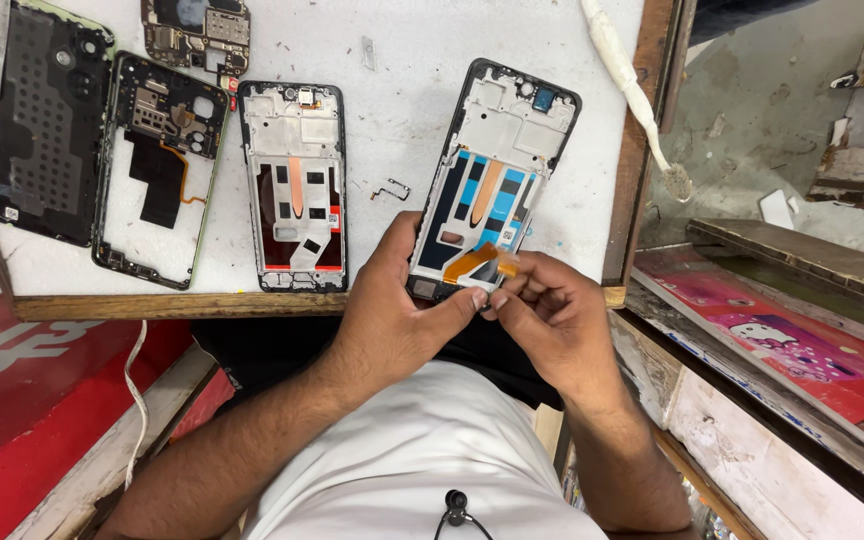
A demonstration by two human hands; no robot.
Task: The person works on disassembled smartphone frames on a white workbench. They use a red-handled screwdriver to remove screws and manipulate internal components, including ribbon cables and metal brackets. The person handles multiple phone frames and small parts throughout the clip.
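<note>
My left hand [392,310] grips the lower end of a phone display frame [497,165] with a black rim, blue patches and an orange flex cable [472,262]. The frame tilts up over the white work mat [402,110]. My right hand [552,315] pinches at the flex cable end near the frame's bottom edge, thumb and fingers closed on it. A second display frame [294,185] with dark red inside lies flat on the mat to the left of my hands.
A green-edged phone body [157,170] and a black back cover [44,125] lie at the left. A circuit board [197,35] sits at the top. A white-handled brush [632,90] lies along the mat's right wooden edge. A small bracket [390,189] rests mid-mat.
</note>
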